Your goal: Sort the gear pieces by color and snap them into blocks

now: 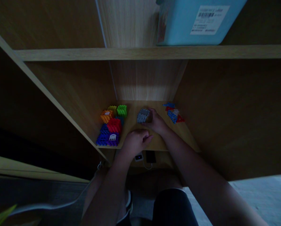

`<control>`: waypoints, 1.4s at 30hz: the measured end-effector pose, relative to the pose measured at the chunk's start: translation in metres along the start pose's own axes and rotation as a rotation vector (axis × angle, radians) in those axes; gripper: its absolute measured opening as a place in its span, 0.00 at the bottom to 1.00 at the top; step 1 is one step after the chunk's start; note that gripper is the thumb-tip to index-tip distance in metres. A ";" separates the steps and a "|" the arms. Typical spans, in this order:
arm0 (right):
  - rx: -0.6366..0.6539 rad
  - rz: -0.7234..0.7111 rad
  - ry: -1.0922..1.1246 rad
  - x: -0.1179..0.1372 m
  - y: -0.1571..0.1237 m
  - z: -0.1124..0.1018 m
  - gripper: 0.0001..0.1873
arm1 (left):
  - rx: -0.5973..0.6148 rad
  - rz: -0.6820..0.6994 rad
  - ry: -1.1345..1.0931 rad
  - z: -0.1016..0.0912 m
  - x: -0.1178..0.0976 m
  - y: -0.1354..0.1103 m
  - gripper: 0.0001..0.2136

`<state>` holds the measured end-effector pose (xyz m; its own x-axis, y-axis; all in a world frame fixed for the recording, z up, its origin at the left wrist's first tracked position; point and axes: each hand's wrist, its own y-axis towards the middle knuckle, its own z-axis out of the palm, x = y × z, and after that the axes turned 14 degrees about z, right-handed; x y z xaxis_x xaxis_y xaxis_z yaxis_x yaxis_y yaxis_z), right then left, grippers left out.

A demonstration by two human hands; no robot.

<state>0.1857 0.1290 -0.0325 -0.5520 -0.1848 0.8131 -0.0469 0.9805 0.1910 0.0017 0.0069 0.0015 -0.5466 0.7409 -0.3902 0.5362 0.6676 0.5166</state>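
Note:
My right hand (157, 121) grips a stack of grey toy building tiles (143, 115) from its right side, over the middle of the lower shelf. Thumb and fingers bracket the stack's near and far edges. Closer to the shelf's front edge is my left hand (137, 140), its fingers curled in; whether anything is inside them is hidden. Left of it stand bundles of colored tiles: purple (113, 138), blue (104, 129), red (114, 125), orange (106, 116) and green (121, 110). Blue and red tile pieces (172, 115) lie in a loose pile to the right of my right hand.
A wooden shelf board (140, 54) runs across above my hands, bearing a light blue bin (192, 25) with a label. Cabinet walls close in the left and right sides. Below the shelf's front edge are a small white device (138, 158), a dark flat object (151, 156) and a cable.

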 end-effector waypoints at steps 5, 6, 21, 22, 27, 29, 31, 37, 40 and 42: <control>-0.009 -0.002 -0.033 0.002 0.000 0.002 0.53 | 0.023 -0.009 0.006 0.001 0.000 0.001 0.17; -0.013 0.001 -0.042 0.004 0.000 0.002 0.52 | 0.028 -0.007 0.009 0.001 0.000 0.001 0.17; -0.031 0.043 -0.119 0.024 0.027 0.031 0.57 | 0.043 -0.008 0.039 0.002 -0.001 0.002 0.15; -0.028 0.042 -0.119 0.025 0.030 0.034 0.57 | 0.041 -0.003 0.044 0.003 -0.001 0.002 0.15; -0.017 0.028 -0.135 0.029 0.040 0.044 0.57 | 0.053 -0.007 0.065 0.004 0.000 0.002 0.15; -0.010 0.017 -0.135 0.028 0.042 0.046 0.56 | 0.056 -0.012 0.062 0.003 -0.001 0.002 0.14; 0.000 0.010 -0.133 0.028 0.042 0.047 0.56 | 0.056 -0.011 0.060 0.002 -0.003 0.003 0.14; 0.003 0.007 -0.156 0.031 0.041 0.044 0.57 | 0.059 -0.003 0.082 0.003 -0.002 0.002 0.13; -0.006 0.012 -0.166 0.035 0.039 0.043 0.56 | 0.047 0.010 0.091 0.004 0.000 0.002 0.13; -0.005 0.008 -0.156 0.036 0.037 0.044 0.55 | 0.049 0.013 0.084 0.004 0.000 0.001 0.13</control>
<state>0.1273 0.1614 -0.0203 -0.6747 -0.1636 0.7197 -0.0379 0.9815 0.1875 0.0050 0.0084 -0.0011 -0.5907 0.7419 -0.3174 0.5728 0.6625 0.4827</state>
